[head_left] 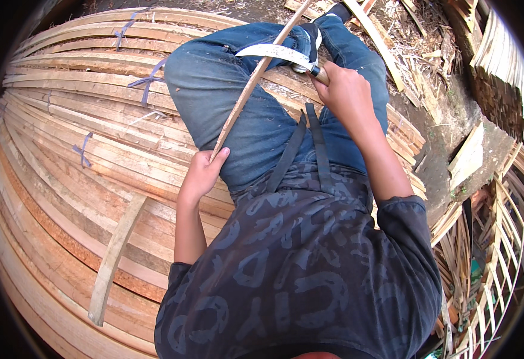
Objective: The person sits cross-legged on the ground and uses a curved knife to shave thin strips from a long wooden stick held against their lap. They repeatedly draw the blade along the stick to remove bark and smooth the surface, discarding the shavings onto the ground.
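Observation:
My left hand (pixel 202 172) is closed round the near end of a long, thin wooden strip (pixel 242 100). The strip slants up and away to the right, across my jeans. In my right hand (pixel 344 90) is a sickle (pixel 278 52), gripped by its wooden handle. Its curved, pale blade points left and crosses the strip near its upper part. Blade and strip overlap there; I cannot tell how firmly they touch. My legs are bent, with the strip passing above the left thigh.
Bundled wooden slats (pixel 112 155), some bound with purple ties (pixel 148 80), lie beneath me and to my left. A short loose piece of wood (pixel 117 257) rests across them. Shavings (pixel 417 57) litter the far right ground. A stack of thin boards (pixel 507 72) stands at right.

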The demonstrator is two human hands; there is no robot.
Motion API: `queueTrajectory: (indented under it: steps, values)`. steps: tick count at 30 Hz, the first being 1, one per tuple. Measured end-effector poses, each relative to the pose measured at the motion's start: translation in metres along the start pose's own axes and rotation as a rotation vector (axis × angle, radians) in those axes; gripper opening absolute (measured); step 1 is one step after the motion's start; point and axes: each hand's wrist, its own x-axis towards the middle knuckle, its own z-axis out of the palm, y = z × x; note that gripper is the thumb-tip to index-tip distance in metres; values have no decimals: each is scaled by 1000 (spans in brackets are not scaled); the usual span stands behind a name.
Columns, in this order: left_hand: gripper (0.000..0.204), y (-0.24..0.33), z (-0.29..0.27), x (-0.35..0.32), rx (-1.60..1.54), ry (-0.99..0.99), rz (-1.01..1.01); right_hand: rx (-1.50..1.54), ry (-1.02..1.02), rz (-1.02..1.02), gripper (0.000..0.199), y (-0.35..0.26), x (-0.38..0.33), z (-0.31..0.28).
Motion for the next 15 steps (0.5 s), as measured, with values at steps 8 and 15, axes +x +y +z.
queueTrajectory:
  steps: [8,15]
  values:
    - [50,2,-2,1,-10,-4,-17,1,-10,4,20,-6,24,23]
    - [50,10,2,0,-111,-24,-126,-37,-19,76,18,10,54,42]
